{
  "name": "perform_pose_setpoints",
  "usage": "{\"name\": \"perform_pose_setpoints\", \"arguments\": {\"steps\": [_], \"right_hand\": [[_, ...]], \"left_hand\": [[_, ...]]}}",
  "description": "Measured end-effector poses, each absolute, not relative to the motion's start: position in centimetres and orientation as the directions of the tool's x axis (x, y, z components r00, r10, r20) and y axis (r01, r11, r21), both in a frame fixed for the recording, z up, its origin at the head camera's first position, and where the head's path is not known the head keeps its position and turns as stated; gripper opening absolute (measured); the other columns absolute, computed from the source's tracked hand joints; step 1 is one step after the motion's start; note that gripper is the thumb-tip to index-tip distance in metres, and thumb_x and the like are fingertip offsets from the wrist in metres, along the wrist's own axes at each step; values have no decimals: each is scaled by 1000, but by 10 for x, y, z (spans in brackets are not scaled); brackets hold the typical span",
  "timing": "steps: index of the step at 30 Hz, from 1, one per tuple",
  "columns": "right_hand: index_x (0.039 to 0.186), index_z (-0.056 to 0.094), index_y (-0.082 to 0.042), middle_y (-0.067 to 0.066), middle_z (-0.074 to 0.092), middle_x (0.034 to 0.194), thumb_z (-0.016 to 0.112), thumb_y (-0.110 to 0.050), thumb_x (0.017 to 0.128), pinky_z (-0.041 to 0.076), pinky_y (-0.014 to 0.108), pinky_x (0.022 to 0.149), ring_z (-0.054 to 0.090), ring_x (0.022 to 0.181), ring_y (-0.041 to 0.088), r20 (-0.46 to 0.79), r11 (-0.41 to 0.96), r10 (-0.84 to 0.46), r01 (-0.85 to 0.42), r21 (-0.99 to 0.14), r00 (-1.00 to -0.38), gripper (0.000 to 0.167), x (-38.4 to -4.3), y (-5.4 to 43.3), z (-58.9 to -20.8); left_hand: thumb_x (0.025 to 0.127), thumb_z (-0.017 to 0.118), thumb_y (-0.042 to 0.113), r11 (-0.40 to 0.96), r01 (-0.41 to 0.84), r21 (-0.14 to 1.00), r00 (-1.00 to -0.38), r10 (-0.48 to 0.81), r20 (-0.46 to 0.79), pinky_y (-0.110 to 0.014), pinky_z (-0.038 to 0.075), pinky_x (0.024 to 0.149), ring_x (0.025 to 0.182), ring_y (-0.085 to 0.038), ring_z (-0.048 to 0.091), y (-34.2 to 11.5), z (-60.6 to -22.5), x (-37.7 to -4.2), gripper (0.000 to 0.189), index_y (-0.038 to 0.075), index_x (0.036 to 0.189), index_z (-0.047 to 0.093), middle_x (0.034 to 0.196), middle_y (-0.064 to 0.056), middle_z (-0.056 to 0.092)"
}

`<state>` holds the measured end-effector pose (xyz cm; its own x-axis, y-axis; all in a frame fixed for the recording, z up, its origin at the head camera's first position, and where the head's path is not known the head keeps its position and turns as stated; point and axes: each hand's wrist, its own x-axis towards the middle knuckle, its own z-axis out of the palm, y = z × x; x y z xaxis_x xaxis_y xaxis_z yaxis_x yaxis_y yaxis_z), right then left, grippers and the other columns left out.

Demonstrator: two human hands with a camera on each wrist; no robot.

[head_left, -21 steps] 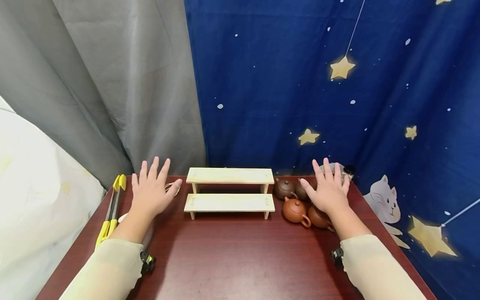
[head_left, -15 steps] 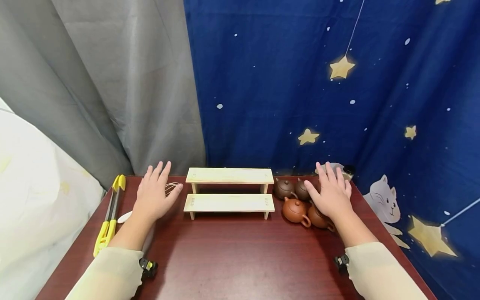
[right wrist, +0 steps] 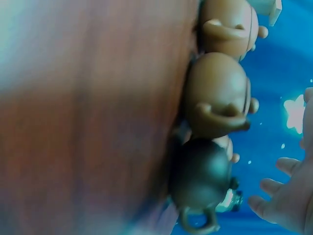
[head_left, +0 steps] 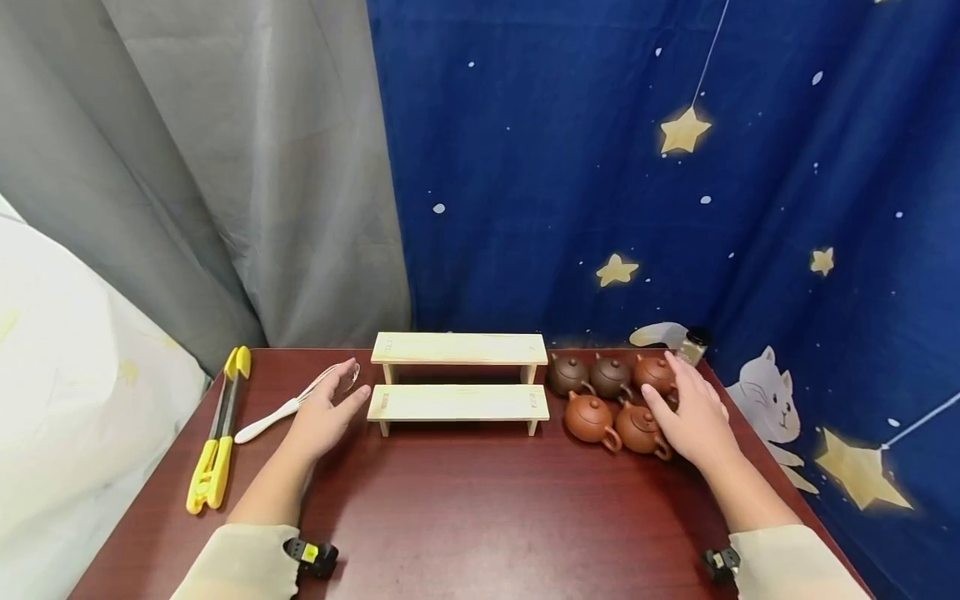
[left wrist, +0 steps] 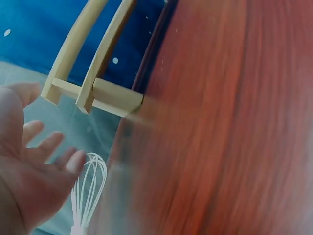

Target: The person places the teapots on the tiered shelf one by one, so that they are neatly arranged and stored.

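Observation:
My left hand (head_left: 322, 421) hovers over a white-handled whisk (head_left: 268, 422), its fingers relaxed and holding nothing. In the left wrist view the whisk's wire loops (left wrist: 89, 191) appear just past the fingers; whether they touch is unclear. My right hand (head_left: 697, 419) is above the right end of a group of small clay teapots, fingers loosely bent with nothing in them. Reddish-brown teapots (head_left: 589, 419) stand in front and at the back right, and dark brown ones (head_left: 570, 375) at the back left. Another dark teapot (right wrist: 200, 171) shows in the right wrist view, mostly covered by the right hand in the head view.
Between the hands stand two low wooden racks, a front one (head_left: 459, 403) and a taller back one (head_left: 461, 349). Yellow-handled tongs (head_left: 213, 467) lie at the left edge of the dark red table (head_left: 480, 508). A small black-capped jar (head_left: 693, 344) is behind the teapots.
Both hands have come back toward me and lower, their spread fingers now relaxed. More of the whisk and the teapots at the back right has come into sight.

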<state>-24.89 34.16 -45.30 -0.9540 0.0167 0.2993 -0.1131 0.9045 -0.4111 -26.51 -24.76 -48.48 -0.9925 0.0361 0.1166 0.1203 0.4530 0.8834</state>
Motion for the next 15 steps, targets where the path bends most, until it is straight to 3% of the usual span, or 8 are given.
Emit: {"name": "perform_pose_setpoints", "arguments": {"steps": [3,7,9,15], "right_hand": [[170,30,-14,28,39,167,57,-56,106,29,84,109,37,147,60,306,889,21,-123,-442,-952,81,-243,351,-458],[168,32,-7,34,40,163,64,-52,104,32,82,111,38,147,61,288,861,31,-121,-494,-957,85,-238,363,-462],[167,31,-5,36,39,163,66,-51,103,32,81,113,36,148,61,264,847,35,-111,-520,-964,87,-235,368,-463],[165,31,3,41,39,160,70,-47,102,34,80,112,37,146,62,223,826,20,-109,-552,-975,89,-229,379,-468]], "left_hand": [[110,62,31,288,19,957,-997,80,-4,-39,46,121,163,-40,30,-244,-488,-264,77,10,172,22,178,-16,26],[110,62,25,177,-38,983,-990,125,-61,-14,51,101,163,-37,29,-240,-490,-262,80,8,172,16,179,-15,20],[110,61,23,168,-37,985,-989,138,-61,-10,50,96,162,-36,30,-238,-490,-262,79,5,172,15,179,-16,21],[110,54,11,170,-54,984,-987,143,-79,-11,50,95,156,-31,37,-233,-493,-263,71,2,171,18,177,-19,26]]}}
